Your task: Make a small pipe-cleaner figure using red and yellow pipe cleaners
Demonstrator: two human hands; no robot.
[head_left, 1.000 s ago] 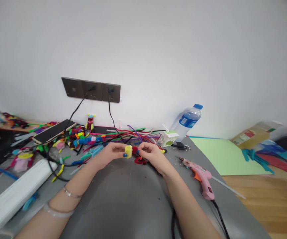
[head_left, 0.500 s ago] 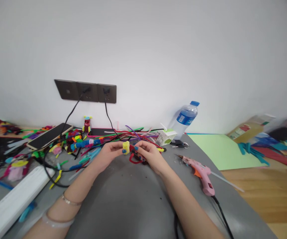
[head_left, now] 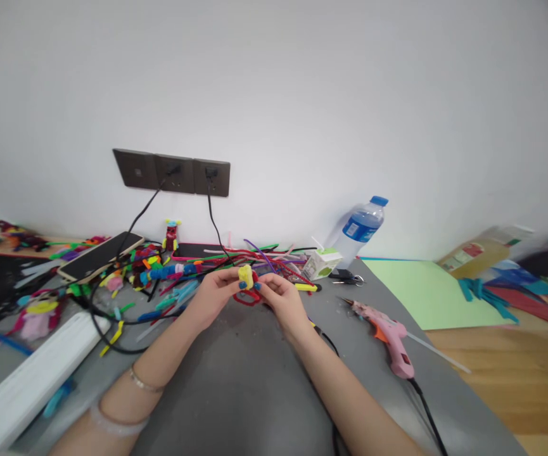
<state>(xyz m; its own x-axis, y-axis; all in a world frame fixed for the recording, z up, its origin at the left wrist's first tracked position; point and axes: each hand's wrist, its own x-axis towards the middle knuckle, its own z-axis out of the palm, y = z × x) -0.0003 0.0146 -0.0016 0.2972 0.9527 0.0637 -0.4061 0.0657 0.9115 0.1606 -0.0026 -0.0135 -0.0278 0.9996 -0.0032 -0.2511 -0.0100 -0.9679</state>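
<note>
Just above the grey tabletop, my left hand [head_left: 215, 296] pinches a small fuzzy yellow piece [head_left: 246, 275], which looks made of pipe cleaner, between thumb and fingers. A red pipe cleaner [head_left: 246, 300] hangs in a loop below it. My right hand [head_left: 280, 303] is closed at the fingertips on the red part beside the yellow piece. The exact join between red and yellow is covered by the fingers. Behind both hands lies a bundle of loose pipe cleaners [head_left: 274, 258] in several colours.
A pink glue gun [head_left: 388, 332] lies at right with its cord trailing forward. Behind it are keys [head_left: 350, 278], a drink carton [head_left: 321, 263] and a water bottle [head_left: 359, 229]. On the left are a phone [head_left: 100, 256], a white bar [head_left: 36, 380], black cables and pipe-cleaner figures [head_left: 38, 315].
My right hand has moved in against the yellow piece, and the dark object under it is gone from there. The view has shifted slightly; another person's hand at far left is out of view.
</note>
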